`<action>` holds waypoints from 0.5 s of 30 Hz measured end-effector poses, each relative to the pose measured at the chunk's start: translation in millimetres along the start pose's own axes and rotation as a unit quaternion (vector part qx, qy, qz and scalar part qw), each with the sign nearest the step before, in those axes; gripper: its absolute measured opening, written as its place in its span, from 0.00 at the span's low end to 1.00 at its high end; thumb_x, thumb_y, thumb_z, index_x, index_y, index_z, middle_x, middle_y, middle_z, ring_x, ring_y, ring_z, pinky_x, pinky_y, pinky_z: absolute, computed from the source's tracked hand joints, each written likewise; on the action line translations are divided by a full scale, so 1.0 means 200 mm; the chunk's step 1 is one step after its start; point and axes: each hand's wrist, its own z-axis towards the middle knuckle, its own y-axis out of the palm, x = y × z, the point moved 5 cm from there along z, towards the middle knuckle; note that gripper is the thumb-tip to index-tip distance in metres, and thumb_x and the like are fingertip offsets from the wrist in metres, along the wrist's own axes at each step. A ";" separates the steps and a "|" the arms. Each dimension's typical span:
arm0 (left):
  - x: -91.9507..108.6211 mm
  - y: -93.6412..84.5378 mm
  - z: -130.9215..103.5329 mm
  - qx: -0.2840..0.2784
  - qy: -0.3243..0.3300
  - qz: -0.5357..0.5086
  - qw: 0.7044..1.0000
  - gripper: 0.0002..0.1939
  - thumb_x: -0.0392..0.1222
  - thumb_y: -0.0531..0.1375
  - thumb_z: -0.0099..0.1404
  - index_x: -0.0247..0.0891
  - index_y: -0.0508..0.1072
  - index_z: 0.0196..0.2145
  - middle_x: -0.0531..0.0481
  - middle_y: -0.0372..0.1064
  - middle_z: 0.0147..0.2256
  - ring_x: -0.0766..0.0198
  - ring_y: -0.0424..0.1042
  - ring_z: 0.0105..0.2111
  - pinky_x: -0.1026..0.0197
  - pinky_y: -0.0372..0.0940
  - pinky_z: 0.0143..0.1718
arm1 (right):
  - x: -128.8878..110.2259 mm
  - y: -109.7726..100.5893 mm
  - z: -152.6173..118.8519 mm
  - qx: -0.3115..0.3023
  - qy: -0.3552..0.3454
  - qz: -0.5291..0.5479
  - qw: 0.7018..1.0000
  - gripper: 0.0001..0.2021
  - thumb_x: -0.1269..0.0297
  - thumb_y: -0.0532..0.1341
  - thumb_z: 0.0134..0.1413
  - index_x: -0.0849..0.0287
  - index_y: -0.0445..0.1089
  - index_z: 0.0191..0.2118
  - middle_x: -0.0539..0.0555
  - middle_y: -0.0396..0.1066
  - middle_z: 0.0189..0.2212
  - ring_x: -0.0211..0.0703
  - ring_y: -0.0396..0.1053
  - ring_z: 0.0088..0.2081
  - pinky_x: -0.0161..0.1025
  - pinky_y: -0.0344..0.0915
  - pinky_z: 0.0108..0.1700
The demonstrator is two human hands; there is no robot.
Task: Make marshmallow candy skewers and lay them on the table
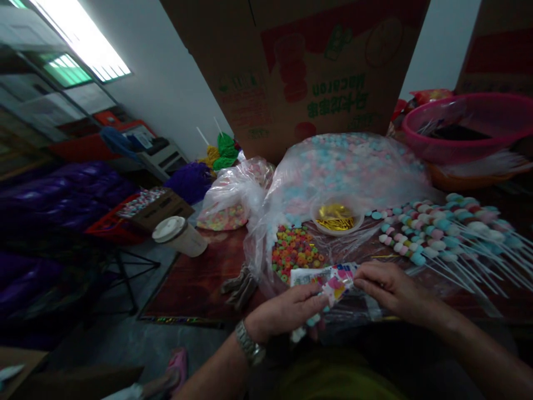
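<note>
- Rm w/ pale wall; big cardboard box [300, 72] stands behind dark red-brown table [183, 283], paper cup [185, 239] near its L side.
- Printed wrapper [338, 287]: btwn both hands, nr table's front edge, just beside ring sweets [295, 250].
- L hand [289, 308]: partly closed, thumb pressed on wrapper; pastel pieces [314, 320] show below it, can't tell if on a stick.
- R hand [389, 286]: thumb + index pinched on wrapper's R end, other fingers curled.
- Pastel skewers [437, 233] piled to R; bowl [337, 232] w/ gold strips [335, 214] beyond hands.
- Tips (judgement): film looks thin, so pinch lightly, pull evenly; L hand shd support pastel pieces w/o squashing; keep wrapper clear of ring sweets, else some may catch.
</note>
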 end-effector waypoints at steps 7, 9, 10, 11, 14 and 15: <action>-0.11 0.14 0.09 0.076 -0.014 -0.178 0.981 0.18 0.57 0.52 0.62 0.38 0.63 0.33 0.57 0.60 0.22 0.72 0.59 0.17 0.71 0.56 0.17 | 0.09 0.11 0.03 0.050 0.059 0.062 0.995 0.11 0.59 0.53 0.59 0.59 0.69 0.37 0.54 0.70 0.31 0.41 0.66 0.32 0.37 0.61 0.35; -0.10 0.13 0.10 0.108 0.007 -0.190 0.976 0.18 0.56 0.52 0.62 0.37 0.65 0.35 0.56 0.60 0.24 0.72 0.59 0.18 0.70 0.57 0.18 | 0.15 0.17 0.01 0.091 0.140 0.158 0.973 0.17 0.55 0.55 0.56 0.59 0.65 0.48 0.54 0.69 0.36 0.41 0.67 0.34 0.37 0.63 0.34; -0.09 0.12 0.10 0.126 0.017 -0.184 0.975 0.18 0.55 0.52 0.62 0.37 0.66 0.36 0.55 0.60 0.24 0.71 0.59 0.19 0.70 0.57 0.19 | 0.17 0.22 -0.01 0.086 0.170 0.204 0.960 0.18 0.54 0.55 0.56 0.59 0.64 0.49 0.54 0.69 0.35 0.40 0.67 0.32 0.36 0.63 0.32; -0.09 0.10 0.10 0.144 0.026 -0.170 0.975 0.18 0.55 0.53 0.62 0.36 0.67 0.36 0.54 0.61 0.25 0.71 0.59 0.20 0.69 0.57 0.19 | 0.17 0.27 -0.02 0.066 0.186 0.239 0.951 0.17 0.53 0.55 0.56 0.59 0.65 0.46 0.52 0.68 0.32 0.39 0.66 0.30 0.35 0.63 0.30; -0.09 0.08 0.10 0.126 0.043 -0.156 0.979 0.17 0.54 0.55 0.60 0.36 0.68 0.35 0.53 0.61 0.27 0.70 0.60 0.22 0.68 0.57 0.22 | 0.10 0.37 -0.03 0.026 0.158 0.238 0.958 0.15 0.55 0.52 0.59 0.60 0.67 0.30 0.49 0.65 0.23 0.38 0.63 0.25 0.33 0.60 0.27; -0.09 0.09 0.11 0.096 0.045 -0.172 0.979 0.17 0.54 0.56 0.59 0.36 0.68 0.35 0.53 0.62 0.27 0.70 0.59 0.23 0.68 0.57 0.23 | 0.08 0.38 -0.02 0.039 0.137 0.202 0.969 0.15 0.57 0.51 0.60 0.59 0.65 0.27 0.48 0.64 0.21 0.37 0.62 0.25 0.33 0.58 0.27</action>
